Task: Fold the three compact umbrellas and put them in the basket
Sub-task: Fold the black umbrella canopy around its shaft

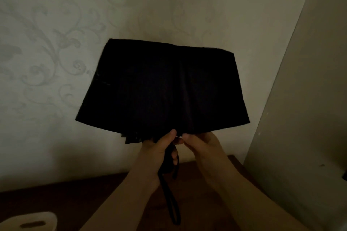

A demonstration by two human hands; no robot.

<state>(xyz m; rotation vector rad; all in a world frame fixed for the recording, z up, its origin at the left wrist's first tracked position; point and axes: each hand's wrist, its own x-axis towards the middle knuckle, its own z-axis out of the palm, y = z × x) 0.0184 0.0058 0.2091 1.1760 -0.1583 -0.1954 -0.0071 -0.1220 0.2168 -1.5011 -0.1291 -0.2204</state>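
Note:
A black compact umbrella (163, 88) is held up in front of the wall, its collapsed canopy spread out flat and wide. My left hand (159, 153) grips the black handle just below the canopy. A black wrist strap (171, 204) hangs down from the handle. My right hand (202, 146) pinches the lower edge of the canopy fabric beside the left thumb. A cream basket (40, 220) with a slot handle shows only as a corner at the bottom left. No other umbrella is in view.
A dark wooden surface (75, 193) runs below my arms. A patterned pale wall (56, 43) stands behind the umbrella. A light panel or door (309, 99) rises on the right side.

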